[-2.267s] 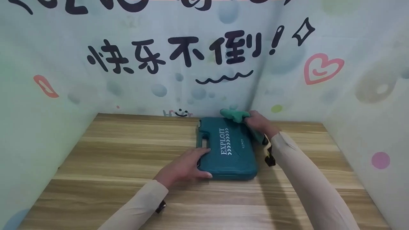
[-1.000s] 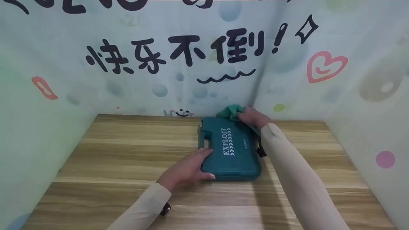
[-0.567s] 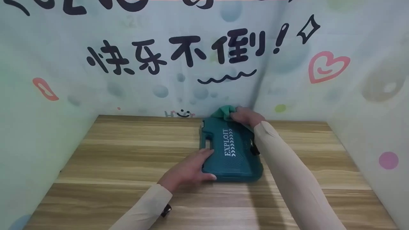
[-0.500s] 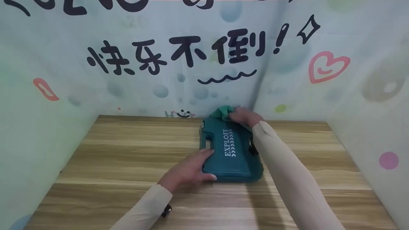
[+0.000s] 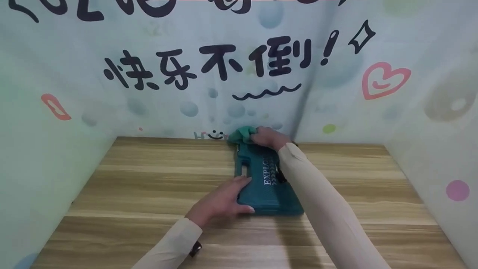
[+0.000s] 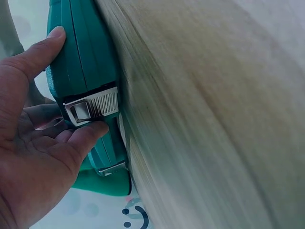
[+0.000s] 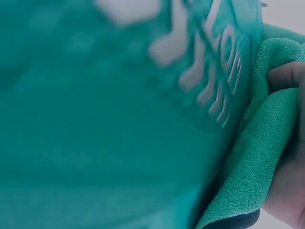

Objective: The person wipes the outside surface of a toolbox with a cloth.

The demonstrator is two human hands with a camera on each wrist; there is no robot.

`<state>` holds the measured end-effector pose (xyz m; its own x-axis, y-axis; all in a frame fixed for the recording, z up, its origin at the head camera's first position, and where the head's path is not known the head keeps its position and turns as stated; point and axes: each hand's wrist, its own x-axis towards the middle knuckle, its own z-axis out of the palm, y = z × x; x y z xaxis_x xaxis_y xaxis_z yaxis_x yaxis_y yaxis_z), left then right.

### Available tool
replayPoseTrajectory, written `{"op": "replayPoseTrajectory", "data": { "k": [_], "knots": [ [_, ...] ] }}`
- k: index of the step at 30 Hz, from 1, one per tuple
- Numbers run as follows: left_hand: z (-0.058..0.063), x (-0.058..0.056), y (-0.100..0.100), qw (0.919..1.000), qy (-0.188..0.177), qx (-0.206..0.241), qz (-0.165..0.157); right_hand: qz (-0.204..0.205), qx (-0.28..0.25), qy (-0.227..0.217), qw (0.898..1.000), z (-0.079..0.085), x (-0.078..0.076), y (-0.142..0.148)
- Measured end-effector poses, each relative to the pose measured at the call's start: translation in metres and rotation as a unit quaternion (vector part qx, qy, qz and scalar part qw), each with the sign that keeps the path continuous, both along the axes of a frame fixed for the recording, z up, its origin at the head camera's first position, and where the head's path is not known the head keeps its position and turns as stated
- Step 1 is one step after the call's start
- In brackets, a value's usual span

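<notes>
A teal plastic carrying case [image 5: 261,200] with white EXPLOIT lettering lies flat on the table, its handle on the left. My left hand [image 5: 220,200] grips the case's near left corner, thumb on the near edge. In the left wrist view, fingertips lie beside a metal latch [image 6: 95,106] on the case's side. At the far left corner, my right hand [image 5: 270,137] holds a bunched green cloth [image 5: 241,135] against the far edge. The right wrist view shows the fluffy cloth [image 7: 259,157] along the case's side. My right forearm covers part of the lid.
The wood-grain table [image 5: 149,179] extends to both sides of the case. A printed fabric backdrop [image 5: 168,108] rises right behind the case, with side panels at left and right. Dark straps show at both wrists.
My right hand has moved the cloth leftward along the far edge, from the far right corner to the far left one. The left hand keeps its hold, and the case lies almost where it was.
</notes>
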<state>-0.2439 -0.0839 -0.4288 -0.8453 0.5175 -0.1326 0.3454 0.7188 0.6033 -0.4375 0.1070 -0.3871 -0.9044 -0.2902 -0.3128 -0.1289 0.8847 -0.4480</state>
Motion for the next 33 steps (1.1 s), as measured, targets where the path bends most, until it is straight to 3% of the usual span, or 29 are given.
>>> {"op": "replayPoseTrajectory", "data": {
  "k": [9,19,27,33],
  "knots": [
    [-0.002,-0.002,-0.003,0.9997,0.012,0.012,-0.018,0.019,-0.025,0.021,0.999,-0.010,-0.001,-0.024],
    [-0.004,-0.003,-0.003,1.0000,0.002,0.009,-0.003,0.036,-0.053,0.038,0.997,-0.014,0.002,-0.033],
    [-0.002,-0.002,-0.003,0.9998,-0.001,0.009,0.016,0.042,-0.066,0.016,0.997,-0.014,-0.002,-0.032],
    [-0.003,-0.003,0.000,0.9998,0.011,0.008,0.017,0.025,-0.050,-0.023,0.998,-0.008,-0.003,-0.027]
  ]
}}
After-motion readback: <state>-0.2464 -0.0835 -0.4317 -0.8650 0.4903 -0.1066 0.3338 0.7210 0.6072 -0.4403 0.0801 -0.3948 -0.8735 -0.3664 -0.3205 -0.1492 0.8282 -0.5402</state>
